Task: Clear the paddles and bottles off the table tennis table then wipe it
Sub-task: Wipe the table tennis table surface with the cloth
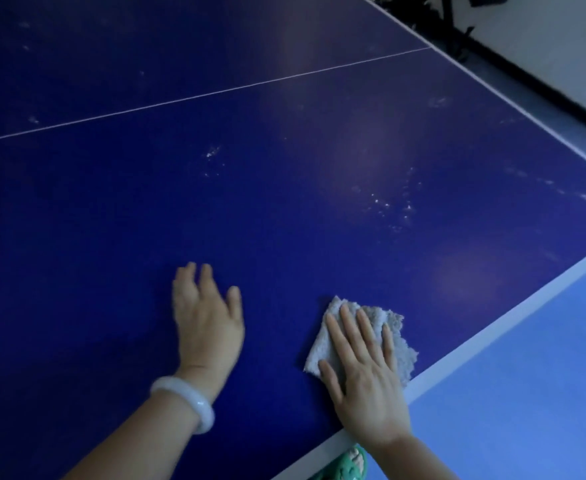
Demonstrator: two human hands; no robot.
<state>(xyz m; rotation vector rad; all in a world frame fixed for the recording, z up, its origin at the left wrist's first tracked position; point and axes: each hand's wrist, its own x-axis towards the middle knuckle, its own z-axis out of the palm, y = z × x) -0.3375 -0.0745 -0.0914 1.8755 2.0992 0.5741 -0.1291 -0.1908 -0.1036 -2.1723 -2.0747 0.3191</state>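
Observation:
The dark blue table tennis table point(284, 202) fills most of the view, with a thin white centre line and pale smudges on it. My right hand point(364, 375) presses flat, fingers straight, on a folded grey cloth point(398, 337) near the table's white front edge. My left hand point(208, 317), with a white bangle on the wrist, rests flat on the bare surface about a hand's width to the left of the cloth. No paddles or bottles are in view.
Light blue floor point(526, 393) lies beyond the table's front edge at the right. A white wall with a black baseboard point(540, 81) runs along the far side. Dark plant leaves point(433, 19) show past the far corner. A green patterned shoe point(347, 465) shows below the edge.

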